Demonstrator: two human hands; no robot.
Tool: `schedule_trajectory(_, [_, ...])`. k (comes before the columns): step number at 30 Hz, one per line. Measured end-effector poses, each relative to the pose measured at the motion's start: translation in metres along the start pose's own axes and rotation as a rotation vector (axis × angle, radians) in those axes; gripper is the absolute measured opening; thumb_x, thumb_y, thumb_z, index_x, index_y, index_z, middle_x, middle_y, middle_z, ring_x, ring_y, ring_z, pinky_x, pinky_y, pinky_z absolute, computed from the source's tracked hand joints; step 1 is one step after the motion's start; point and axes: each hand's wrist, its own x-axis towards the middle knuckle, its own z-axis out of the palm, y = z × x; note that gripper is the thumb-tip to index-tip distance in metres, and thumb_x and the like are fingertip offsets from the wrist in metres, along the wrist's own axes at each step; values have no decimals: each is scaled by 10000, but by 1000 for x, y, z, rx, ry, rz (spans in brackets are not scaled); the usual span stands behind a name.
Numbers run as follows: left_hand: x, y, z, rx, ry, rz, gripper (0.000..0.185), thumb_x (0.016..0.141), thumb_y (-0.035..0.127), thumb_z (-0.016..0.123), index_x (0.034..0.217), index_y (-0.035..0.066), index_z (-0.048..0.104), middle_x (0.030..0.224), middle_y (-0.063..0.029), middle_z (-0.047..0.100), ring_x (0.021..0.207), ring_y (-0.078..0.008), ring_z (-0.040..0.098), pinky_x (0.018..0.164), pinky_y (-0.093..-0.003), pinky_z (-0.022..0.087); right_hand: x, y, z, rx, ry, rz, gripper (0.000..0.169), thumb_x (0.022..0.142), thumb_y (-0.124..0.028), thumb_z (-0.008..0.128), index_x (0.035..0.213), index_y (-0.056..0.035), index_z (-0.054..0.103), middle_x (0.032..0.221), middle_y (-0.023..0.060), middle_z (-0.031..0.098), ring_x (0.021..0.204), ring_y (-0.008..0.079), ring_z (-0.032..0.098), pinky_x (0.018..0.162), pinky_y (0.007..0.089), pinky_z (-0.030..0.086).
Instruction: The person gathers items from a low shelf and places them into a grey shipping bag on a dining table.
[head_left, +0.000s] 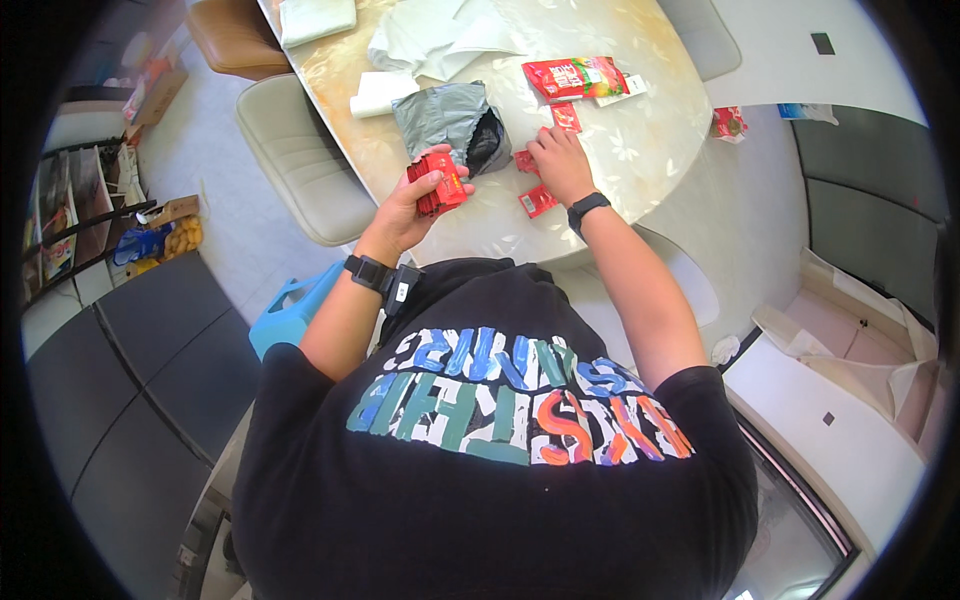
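Note:
A stack of small red sachets (444, 182) rests in my left hand (411, 202), with the thumb pressed over its top. My right hand (559, 161) is low over the table, its fingertips beside a red sachet (565, 118); whether they pinch it cannot be told. Close to that hand lie another red sachet (523, 161), partly covered by it, and one with a barcode (537, 202). Between my hands and slightly farther away is a grey plastic bag (442, 112), its dark mouth turned toward the right hand.
Behind the sachets, a red printed food pouch (574, 78) lies on a white card (630, 88). White sheets (442, 37) and a white roll (382, 94) occupy the far left of the marble-patterned table (645, 157). Padded chairs (307, 157) and a blue stool (292, 307) stand alongside.

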Motion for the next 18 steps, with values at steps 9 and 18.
schedule_trajectory(9, [16, -3, 19, 163, 37, 103, 561, 807, 81, 711, 1287, 83, 420, 1137, -129, 583, 1026, -259, 621, 855, -348, 523, 5, -57, -62, 1794, 144, 775, 329, 889, -28, 617, 1195, 63, 539, 1002, 157, 676, 875, 155, 662, 771, 264, 541])
schedule_trajectory(18, [36, -3, 46, 152, 34, 163, 540, 799, 59, 720, 1260, 64, 438, 1144, -80, 546, 1033, -168, 575, 861, -322, 517, 23, -87, -85, 886, 354, 479, 272, 862, -179, 669, 1094, -37, 681, 999, 89, 607, 920, 228, 560, 795, 322, 469])
